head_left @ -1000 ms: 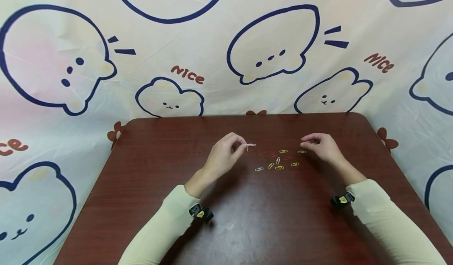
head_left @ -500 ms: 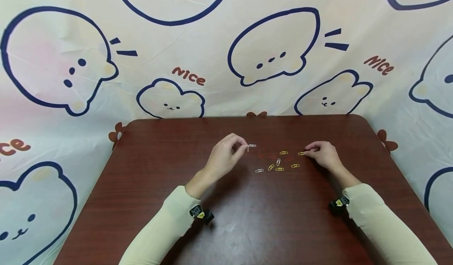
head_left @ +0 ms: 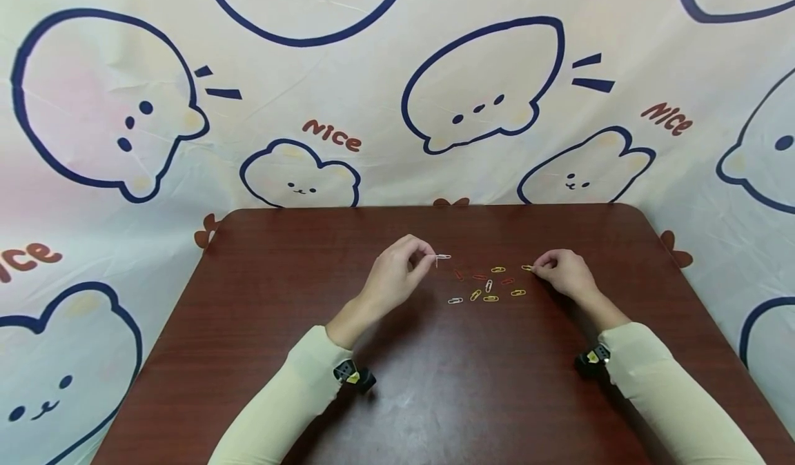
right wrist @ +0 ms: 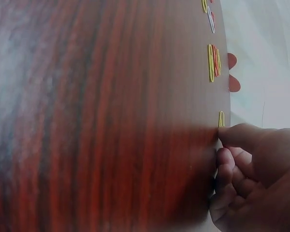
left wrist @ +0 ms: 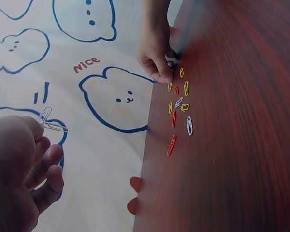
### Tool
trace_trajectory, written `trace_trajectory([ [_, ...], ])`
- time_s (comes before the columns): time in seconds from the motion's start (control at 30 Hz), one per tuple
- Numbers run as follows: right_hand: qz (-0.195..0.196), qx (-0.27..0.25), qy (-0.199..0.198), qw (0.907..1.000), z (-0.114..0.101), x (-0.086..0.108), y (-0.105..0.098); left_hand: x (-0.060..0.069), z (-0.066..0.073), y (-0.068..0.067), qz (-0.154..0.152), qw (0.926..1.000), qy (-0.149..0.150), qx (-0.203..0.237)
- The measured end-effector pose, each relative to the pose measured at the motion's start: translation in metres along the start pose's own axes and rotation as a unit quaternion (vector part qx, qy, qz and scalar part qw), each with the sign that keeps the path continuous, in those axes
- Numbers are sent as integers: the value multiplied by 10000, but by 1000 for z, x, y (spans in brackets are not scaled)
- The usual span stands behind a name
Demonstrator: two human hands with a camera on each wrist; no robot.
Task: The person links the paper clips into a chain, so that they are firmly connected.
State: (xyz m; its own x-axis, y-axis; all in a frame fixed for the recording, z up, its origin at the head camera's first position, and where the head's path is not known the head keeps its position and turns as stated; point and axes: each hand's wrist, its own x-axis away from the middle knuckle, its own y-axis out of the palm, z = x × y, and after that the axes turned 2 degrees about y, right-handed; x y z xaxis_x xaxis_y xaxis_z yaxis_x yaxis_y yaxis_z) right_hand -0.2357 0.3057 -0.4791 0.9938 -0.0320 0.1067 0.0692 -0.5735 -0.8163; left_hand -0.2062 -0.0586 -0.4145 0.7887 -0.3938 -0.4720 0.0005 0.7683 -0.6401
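Note:
Two white paper clips (left wrist: 55,126) stick out from between the thumb and forefinger of my left hand (head_left: 397,268), held above the table; they look joined, though the fingertips hide where they meet. Over on the right, my right hand (head_left: 566,272) pinches one end of a yellow paper clip (right wrist: 221,117) at the table surface. Its free end points toward the other clips. Between the hands lie loose clips: several yellow ones, such as a yellow clip (head_left: 518,292), red ones, such as a red clip (left wrist: 171,145), and white ones, such as a white clip (head_left: 455,301).
The dark red-brown wooden table (head_left: 435,382) carries the scattered clips toward its far side. Behind it hangs a pale cloth (head_left: 373,92) printed with cartoon animals. A small black camera (head_left: 354,375) is strapped at the left wrist, another camera (head_left: 590,361) at the right.
My right hand has come down from above the table and taken hold of the yellow paper clip at the far right, shifting it slightly left. The left hand stays nearly still with its white clips.

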Motion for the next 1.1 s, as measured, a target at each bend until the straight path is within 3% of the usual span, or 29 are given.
trace_trajectory([
  [0.3,285,107,-212,9993,3,-1,3,-2,0,1,-33,10000,6,-5],
  [0.53,674,-230,-237,9972,6,2,1,-2,0,2,8,10000,12,-11],
  [0.73,601,-581,-236,9962,0,8,-2,-2,0,2,-30,10000,19,-5],
  [1.1,537,-743,-667,9936,-27,20,-18,-2,-1,2,42,10000,25,-72],
])
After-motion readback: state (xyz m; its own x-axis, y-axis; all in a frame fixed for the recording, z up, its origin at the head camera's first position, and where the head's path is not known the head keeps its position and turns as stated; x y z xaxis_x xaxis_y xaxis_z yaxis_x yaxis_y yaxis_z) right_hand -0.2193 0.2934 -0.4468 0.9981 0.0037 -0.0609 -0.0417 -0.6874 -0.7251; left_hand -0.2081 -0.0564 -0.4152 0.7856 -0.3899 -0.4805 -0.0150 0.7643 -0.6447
